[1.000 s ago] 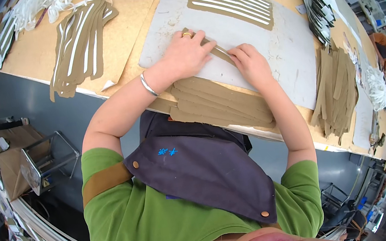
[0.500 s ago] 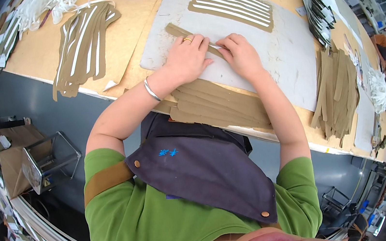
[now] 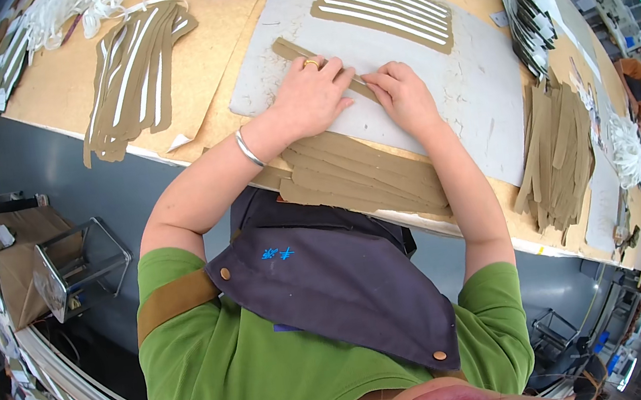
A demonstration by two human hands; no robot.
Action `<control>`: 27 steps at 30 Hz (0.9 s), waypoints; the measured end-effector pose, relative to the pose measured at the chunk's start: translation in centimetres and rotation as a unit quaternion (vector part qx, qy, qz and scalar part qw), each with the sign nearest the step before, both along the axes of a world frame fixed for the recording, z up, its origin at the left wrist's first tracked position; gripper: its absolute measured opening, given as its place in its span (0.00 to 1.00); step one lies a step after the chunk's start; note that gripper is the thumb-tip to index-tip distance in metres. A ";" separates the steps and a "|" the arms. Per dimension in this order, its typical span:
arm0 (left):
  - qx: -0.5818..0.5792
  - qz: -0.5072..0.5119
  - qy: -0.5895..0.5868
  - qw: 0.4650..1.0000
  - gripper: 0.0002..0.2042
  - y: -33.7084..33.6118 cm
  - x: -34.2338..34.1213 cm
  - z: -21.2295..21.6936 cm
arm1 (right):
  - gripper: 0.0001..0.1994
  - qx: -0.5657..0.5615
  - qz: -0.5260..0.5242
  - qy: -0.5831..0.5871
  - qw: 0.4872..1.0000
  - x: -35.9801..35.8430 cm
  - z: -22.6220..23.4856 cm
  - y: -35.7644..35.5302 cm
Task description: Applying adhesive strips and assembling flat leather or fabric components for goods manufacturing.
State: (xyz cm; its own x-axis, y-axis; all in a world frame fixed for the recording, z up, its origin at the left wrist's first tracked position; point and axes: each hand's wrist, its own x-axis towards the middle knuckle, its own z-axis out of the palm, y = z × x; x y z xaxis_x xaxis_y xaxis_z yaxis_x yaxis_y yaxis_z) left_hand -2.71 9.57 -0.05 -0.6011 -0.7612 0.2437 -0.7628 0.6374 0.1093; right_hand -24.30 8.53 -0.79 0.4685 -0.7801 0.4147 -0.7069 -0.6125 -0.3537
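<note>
My left hand [image 3: 312,94], with a ring and a wrist bangle, presses flat on a long olive-brown strip [image 3: 289,48] lying across the grey work mat [image 3: 479,110]. My right hand [image 3: 402,94] rests on the same strip a little further along, fingertips meeting those of the left. On the far side of the mat lies a group of brown strips with white bands [image 3: 384,9], side by side. A stack of plain brown strips [image 3: 366,174] lies at the table's near edge under my forearms.
A pile of cut brown strips [image 3: 561,152] lies on the right, another brown-and-white pile [image 3: 128,76] on the left of the wooden table [image 3: 55,89]. White tape tangles [image 3: 68,6] lie far left. Dark striped pieces [image 3: 526,11] are stacked far right. A metal stool [image 3: 73,261] stands below.
Both hands have slid away from me along the strip, which now lies higher on the mat and reaches further toward the far left.
</note>
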 end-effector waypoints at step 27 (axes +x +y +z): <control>0.011 0.008 -0.045 0.999 0.26 1.8 -1.8 1.3 | 0.06 0.000 -0.020 0.063 0.998 -2.2 1.0 2.2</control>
